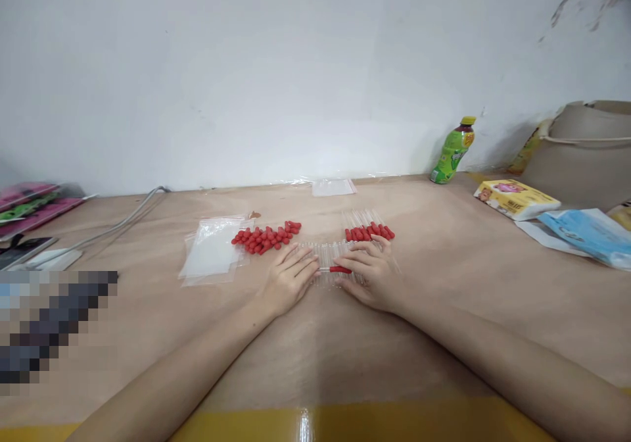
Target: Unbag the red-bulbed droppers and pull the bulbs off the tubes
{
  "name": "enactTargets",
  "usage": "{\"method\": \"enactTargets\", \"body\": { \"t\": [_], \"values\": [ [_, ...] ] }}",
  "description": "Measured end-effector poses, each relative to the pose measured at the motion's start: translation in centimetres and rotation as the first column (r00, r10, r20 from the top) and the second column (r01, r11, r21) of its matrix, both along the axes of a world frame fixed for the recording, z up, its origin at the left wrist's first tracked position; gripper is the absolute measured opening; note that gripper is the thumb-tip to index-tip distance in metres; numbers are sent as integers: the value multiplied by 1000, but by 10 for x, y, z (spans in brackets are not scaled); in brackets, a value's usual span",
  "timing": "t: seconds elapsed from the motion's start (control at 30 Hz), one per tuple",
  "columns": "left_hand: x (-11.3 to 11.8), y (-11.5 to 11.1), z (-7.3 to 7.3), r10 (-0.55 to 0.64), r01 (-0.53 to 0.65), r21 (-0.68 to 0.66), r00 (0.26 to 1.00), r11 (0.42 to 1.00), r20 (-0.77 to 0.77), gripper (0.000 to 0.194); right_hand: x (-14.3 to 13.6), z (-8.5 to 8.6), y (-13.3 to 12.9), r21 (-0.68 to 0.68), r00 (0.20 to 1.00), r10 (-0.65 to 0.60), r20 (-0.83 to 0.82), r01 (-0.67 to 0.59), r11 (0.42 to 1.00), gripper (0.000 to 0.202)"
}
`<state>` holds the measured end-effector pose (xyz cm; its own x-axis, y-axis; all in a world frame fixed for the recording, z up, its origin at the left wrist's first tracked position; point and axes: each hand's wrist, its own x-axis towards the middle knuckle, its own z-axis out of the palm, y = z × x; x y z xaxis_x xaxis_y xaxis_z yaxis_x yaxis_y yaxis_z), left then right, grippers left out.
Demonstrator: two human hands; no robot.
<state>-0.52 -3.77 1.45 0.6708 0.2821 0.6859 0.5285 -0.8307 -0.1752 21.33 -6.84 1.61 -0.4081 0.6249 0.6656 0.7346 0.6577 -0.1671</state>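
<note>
Low over the middle of the table, my left hand pinches a thin glass tube that lies sideways. My right hand has its fingers closed on a red rubber bulb, which sits at the right end of that tube. How far the tube goes into the bulb cannot be made out. Beneath both hands is a row of clear glass tubes, partly covered by my fingers. Just beyond my left hand is a pile of loose red bulbs. Behind my right hand lie several glass droppers with red bulbs.
Clear zip bags are stacked at left of the bulb pile; another bag lies by the wall. A green bottle, a yellow tissue pack, a blue packet and a beige bin stand at right. A grey cable crosses the left.
</note>
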Motion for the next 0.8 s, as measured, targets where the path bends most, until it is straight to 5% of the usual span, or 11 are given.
{"method": "enactTargets", "body": {
  "t": [0.8],
  "values": [
    [0,-7,-1,-182,183,-93,983,979,20,13,-1,-3,-4,297,993,47,107,-77,952,12]
  ]
}}
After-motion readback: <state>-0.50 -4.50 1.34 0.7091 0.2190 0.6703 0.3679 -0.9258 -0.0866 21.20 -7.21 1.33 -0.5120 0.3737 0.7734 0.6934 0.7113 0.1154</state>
